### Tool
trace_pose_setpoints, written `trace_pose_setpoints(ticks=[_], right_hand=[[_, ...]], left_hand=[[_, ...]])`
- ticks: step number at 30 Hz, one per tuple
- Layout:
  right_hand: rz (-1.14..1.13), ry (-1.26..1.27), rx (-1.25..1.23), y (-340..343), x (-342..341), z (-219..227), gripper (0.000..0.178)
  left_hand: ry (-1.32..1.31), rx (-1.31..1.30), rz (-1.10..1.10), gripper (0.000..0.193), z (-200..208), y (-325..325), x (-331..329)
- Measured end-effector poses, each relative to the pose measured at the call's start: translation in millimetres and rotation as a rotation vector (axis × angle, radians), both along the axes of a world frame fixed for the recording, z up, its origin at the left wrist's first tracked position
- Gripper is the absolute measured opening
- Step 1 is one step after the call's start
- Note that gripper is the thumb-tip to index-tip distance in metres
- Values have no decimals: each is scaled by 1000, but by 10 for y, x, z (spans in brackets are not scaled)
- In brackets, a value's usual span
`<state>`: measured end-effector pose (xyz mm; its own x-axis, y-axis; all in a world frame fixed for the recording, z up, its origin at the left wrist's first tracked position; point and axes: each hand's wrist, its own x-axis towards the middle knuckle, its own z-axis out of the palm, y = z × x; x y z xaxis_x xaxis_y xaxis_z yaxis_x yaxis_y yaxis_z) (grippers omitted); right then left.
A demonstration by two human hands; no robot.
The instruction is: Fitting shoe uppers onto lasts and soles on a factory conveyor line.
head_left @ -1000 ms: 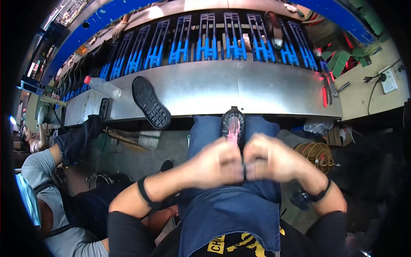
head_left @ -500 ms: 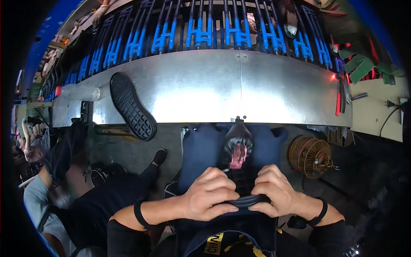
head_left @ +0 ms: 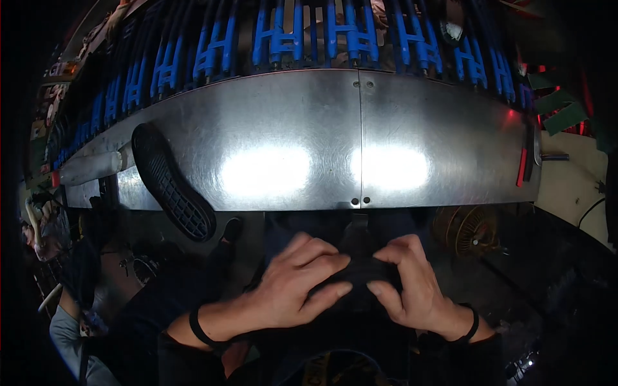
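Observation:
Between my two hands, over my lap, is a black shoe whose outline is hard to make out in the dark. From its left side my left hand grips it, with bent fingers above and the thumb below. My right hand curls round the opposite side, its thumb pointing inward toward the left one. A dark gap separates the two hands' fingertips. The sole's edge under my fingers is lost in shadow. A loose black sole with a gridded face lies to the left, its lower end jutting past the bench edge.
The metal bench crosses ahead, backed by a rack of blue posts. A clear bottle lies at its left end; a red-handled tool lies at the right. A round wire-guarded fan stands below. Another person's sleeve shows lower left.
The picture is darker, and the bench edge appears lower, nearer my hands. The shoe's pink patch no longer shows. My thumbs have come up from the near edge of the sole.

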<state>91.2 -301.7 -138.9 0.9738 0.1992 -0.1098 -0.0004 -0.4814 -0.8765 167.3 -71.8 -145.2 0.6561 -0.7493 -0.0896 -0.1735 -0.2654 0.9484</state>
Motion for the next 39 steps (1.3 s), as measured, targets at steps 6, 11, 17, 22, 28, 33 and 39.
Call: trace_pose_setpoints(ticks=[6,11,17,22,28,33,39], right_hand=[[-257,188,44,21,-109,-69,54],[118,63,683,137,-511,107,74],[19,-186,714,445,-925,146,39],[-34,-311,631,553,-959,438,40],[-27,-902,727,577,-698,993,62],[-339,-246,577,860,-379,211,79],[40,-279,567,636,-569,404,93]], left_hand=[[191,-184,92,27,-196,-41,19],[29,-301,-165,47,275,187,-482],[368,-464,-85,82,244,82,-1013],[160,-463,60,61,541,55,-1112],[-721,-686,-239,67,1241,318,-989],[177,-530,677,85,347,-80,-876],[186,-564,588,102,-50,162,-1587]])
